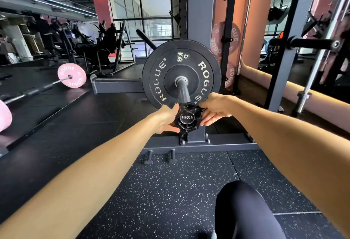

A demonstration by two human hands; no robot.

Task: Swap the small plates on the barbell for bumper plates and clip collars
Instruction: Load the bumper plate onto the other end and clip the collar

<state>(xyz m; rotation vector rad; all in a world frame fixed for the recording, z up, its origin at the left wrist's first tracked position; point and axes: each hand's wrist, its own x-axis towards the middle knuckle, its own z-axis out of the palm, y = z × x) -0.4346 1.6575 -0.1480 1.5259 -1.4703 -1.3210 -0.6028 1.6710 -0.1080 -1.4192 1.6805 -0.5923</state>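
A black ROGUE bumper plate (166, 72) sits on the barbell sleeve (183, 92), which points toward me. At the sleeve's near end, around the cap marked 1500LB, is a black clip collar (188, 120). My left hand (167, 119) grips the collar's left side. From the right, my right hand (214, 109) holds the collar, fingers on its lever. The collar is at the tip of the sleeve, apart from the plate.
The grey rack upright (200, 11) and its base beam (217, 147) stand right behind the plate. Pink plates (220, 39) hang on rack pegs at right. A second barbell with a pink plate (72, 75) lies at left. My knee (244, 210) is at the bottom.
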